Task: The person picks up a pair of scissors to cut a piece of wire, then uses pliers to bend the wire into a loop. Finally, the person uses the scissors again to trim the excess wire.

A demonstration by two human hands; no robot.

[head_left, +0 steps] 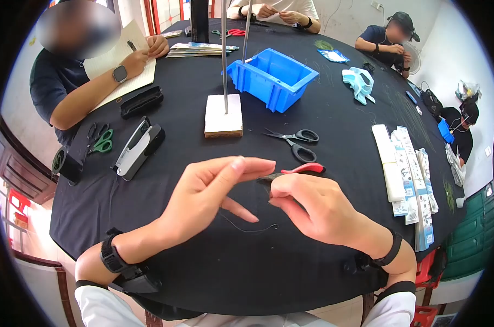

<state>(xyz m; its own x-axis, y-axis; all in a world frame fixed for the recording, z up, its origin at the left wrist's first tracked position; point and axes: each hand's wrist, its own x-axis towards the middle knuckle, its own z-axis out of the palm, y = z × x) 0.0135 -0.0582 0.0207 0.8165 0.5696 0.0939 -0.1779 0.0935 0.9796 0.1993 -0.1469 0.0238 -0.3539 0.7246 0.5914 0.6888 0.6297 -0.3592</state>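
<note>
My left hand (203,193) is raised over the near part of the table, its fingers stretched out and spread, the thumb lying along the index finger. No held thing shows in it. Just to its right, my right hand (320,204) is closed in a pinch; whatever is between its fingertips is too fine or hidden. Behind that hand are red-handled pliers (305,168), partly covered by the fingers, with their dark jaws pointing left. Below and between the hands runs a thin dark line (249,230) with a small loop at its right end.
Black-handled scissors (298,143), a white block with metal rods (223,115) and a blue bin (274,82) stand beyond my hands. A stapler (139,148) and green scissors (102,143) lie left; packets (410,180) lie right. Other people sit around the table.
</note>
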